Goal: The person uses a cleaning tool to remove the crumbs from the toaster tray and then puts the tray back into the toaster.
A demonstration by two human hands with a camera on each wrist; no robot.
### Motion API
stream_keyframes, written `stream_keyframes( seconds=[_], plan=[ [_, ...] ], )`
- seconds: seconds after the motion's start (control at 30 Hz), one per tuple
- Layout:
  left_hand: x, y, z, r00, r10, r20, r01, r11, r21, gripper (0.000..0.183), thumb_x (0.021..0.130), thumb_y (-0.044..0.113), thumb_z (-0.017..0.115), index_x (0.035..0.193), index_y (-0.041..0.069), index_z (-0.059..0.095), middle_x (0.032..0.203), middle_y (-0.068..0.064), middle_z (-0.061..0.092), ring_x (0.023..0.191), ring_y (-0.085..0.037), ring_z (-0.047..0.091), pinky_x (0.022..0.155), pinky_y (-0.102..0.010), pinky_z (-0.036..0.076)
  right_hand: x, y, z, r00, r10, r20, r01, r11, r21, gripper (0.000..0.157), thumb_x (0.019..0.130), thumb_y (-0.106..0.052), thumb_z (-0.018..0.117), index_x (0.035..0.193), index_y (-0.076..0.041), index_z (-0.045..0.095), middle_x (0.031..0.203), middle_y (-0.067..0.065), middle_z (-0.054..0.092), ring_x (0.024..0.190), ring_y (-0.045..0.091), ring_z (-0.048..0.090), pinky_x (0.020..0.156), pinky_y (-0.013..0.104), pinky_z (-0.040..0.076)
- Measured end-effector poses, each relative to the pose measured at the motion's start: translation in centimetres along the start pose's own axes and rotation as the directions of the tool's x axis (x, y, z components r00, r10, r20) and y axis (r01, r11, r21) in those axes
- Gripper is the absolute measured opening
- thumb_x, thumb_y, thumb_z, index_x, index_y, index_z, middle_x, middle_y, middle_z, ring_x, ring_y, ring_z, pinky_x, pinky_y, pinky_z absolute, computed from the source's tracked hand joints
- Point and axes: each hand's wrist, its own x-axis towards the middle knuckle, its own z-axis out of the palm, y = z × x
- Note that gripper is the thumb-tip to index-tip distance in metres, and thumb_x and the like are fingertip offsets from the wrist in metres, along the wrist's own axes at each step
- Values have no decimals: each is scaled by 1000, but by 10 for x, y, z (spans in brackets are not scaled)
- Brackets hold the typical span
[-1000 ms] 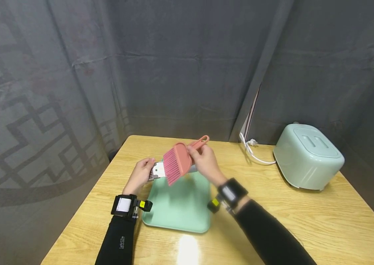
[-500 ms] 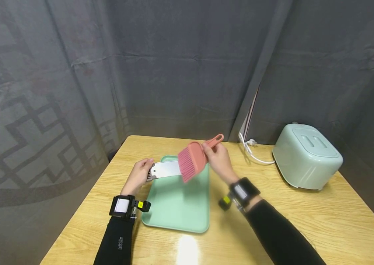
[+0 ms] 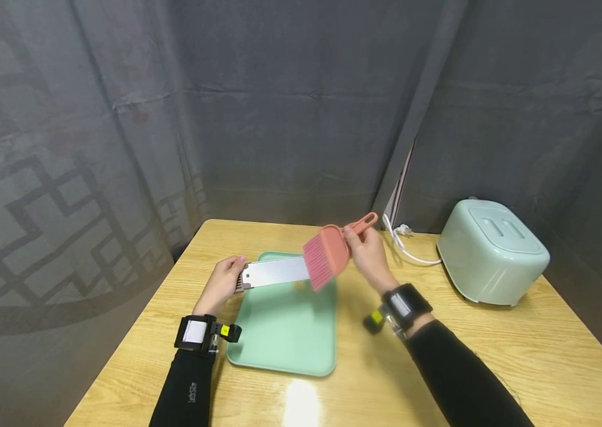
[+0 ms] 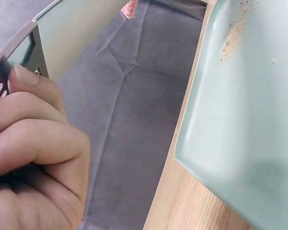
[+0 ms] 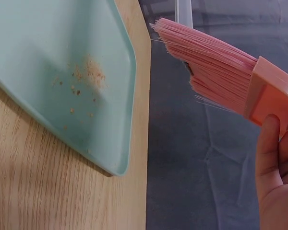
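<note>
My left hand (image 3: 220,286) grips the slotted grey end of a toaster's crumb tray (image 3: 276,271), a long flat metal piece held tilted in the air. Fingers curl round that end in the left wrist view. My right hand (image 3: 369,256) pinches the coral handle base of a small pink-bristled brush (image 3: 335,248). In the head view the bristles overlap the metal tray's right end; whether they touch it I cannot tell. Below both lies a mint green serving tray (image 3: 284,341), with brown crumbs (image 5: 91,74) scattered on it.
A mint toaster (image 3: 493,255) stands at the right on the wooden table (image 3: 439,356). Its white cord (image 3: 413,255) runs left toward the back edge. Grey curtain (image 3: 290,130) hangs behind the table.
My right hand has drawn the brush rightward along the crumb tray, from near my left hand to the far end, uncovering the metal. The left hand has barely moved.
</note>
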Motion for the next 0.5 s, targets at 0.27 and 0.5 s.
stream_keyframes(
  seconds=[0.27, 0.5],
  plan=[
    [-1, 1, 1, 1000, 3, 5, -3, 1000, 7, 46, 99, 42, 37, 103, 0, 55, 82, -8, 56, 69, -18, 55, 57, -29, 48, -2, -7, -8, 1000, 22, 11, -22, 999, 29, 35, 96, -28, 50, 112, 3, 54, 99, 24, 62, 80, 26, 59, 63, 21, 49],
    [-3, 1, 0, 1000, 0, -3, 0, 1000, 23, 45, 100, 41, 36, 104, 1, 56, 83, -9, 56, 69, -18, 54, 57, -29, 48, 5, -2, -4, 1000, 14, -5, -14, 990, 140, 33, 97, -23, 49, 112, 6, 54, 101, 27, 61, 80, 27, 59, 61, 18, 49]
  ],
)
